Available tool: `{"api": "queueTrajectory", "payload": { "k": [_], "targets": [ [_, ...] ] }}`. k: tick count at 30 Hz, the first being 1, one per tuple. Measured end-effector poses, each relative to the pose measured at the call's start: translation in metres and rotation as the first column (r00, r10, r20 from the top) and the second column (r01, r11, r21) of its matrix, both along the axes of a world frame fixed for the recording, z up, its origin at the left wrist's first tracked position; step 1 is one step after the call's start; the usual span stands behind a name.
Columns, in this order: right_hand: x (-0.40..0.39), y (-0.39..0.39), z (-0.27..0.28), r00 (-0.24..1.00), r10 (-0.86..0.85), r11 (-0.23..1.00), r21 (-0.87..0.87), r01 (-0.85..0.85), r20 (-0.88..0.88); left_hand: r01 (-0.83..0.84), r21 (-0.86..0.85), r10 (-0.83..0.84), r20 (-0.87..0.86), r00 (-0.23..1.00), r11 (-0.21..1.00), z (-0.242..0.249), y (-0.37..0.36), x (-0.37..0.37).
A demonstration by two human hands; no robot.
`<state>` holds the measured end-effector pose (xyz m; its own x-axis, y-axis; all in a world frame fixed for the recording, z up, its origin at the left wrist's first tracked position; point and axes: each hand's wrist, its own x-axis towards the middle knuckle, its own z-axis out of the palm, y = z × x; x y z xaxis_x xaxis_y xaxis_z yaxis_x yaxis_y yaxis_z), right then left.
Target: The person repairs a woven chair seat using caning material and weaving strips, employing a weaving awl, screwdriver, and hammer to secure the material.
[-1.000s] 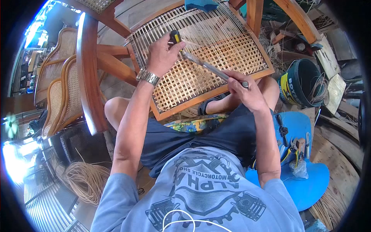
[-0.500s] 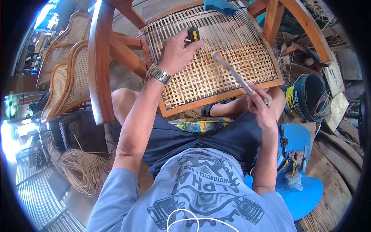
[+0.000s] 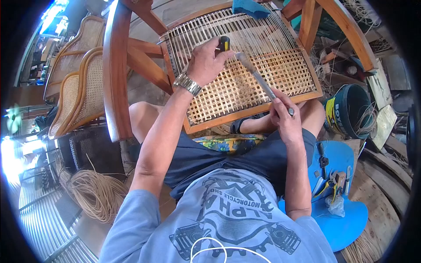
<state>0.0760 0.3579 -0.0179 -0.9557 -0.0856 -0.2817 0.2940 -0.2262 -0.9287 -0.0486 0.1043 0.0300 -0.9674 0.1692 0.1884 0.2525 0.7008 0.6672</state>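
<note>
My left hand, with a metal watch on its wrist, is closed round a screwdriver with a black and yellow handle. It is over the woven cane seat of a wooden chair, and the shaft is mostly hidden by the fingers. A long grey metal bar is gripped at its near end by my right hand. The bar slants up to the left over the seat, its far end close beside the left fingertips. The front half of the seat shows a tight grid; farther back, mostly parallel strands show.
Blue plastic lies at the seat's far edge. To the right are a dark bucket and a blue stool bearing pliers and other tools. On the left, a coil of cane lies below cane-backed frames.
The metal bar's far end has moved up and left to the left fingertips, with my right hand shifting left. My left hand and screwdriver have moved slightly right and down.
</note>
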Motion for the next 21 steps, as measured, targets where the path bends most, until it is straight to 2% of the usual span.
{"api": "queueTrajectory", "payload": {
  "k": [1,3,5,7,11,13,17,19,20,21],
  "targets": [
    [0.000,-0.002,0.002,0.999,0.051,0.998,0.040,-0.051,-0.011,0.002,-0.041,0.000,0.054,0.999,0.999,0.002,0.001,0.001],
    [0.001,0.004,0.008,0.996,0.087,0.994,0.064,-0.089,0.031,0.019,-0.015,-0.019,0.031,0.999,1.000,0.000,-0.002,0.000],
    [0.004,0.013,0.005,0.999,-0.046,0.998,-0.036,0.046,-0.002,0.017,0.067,-0.015,-0.041,0.999,0.998,-0.003,-0.008,0.001],
    [0.006,0.021,0.005,0.998,-0.060,0.997,-0.053,0.061,0.010,0.042,0.059,-0.037,-0.082,0.996,0.997,-0.003,-0.007,0.003],
    [0.008,0.029,0.006,0.995,-0.093,0.990,-0.105,0.095,0.019,0.077,0.112,-0.075,-0.021,0.997,0.991,-0.009,0.002,0.010],
    [0.009,0.028,0.006,0.993,-0.116,0.989,-0.094,0.117,0.022,0.084,0.039,-0.086,0.060,0.994,0.996,-0.008,0.004,0.012],
    [0.014,0.018,0.002,0.995,-0.066,0.998,-0.009,0.067,0.074,0.101,0.079,-0.104,0.044,0.994,0.992,-0.014,-0.001,0.007],
    [0.018,0.028,0.000,0.991,0.112,0.993,-0.037,-0.110,0.076,0.078,0.051,-0.079,0.031,0.996,0.996,0.001,-0.002,0.011],
    [0.022,0.034,-0.002,0.990,0.117,0.993,-0.037,-0.115,0.079,0.070,0.112,-0.072,0.018,0.997,0.991,0.003,-0.005,0.013],
    [0.024,0.039,-0.003,0.997,0.042,0.993,-0.108,-0.035,0.067,0.061,0.172,-0.062,0.002,0.998,0.983,0.005,-0.008,0.014]
  ]
}}
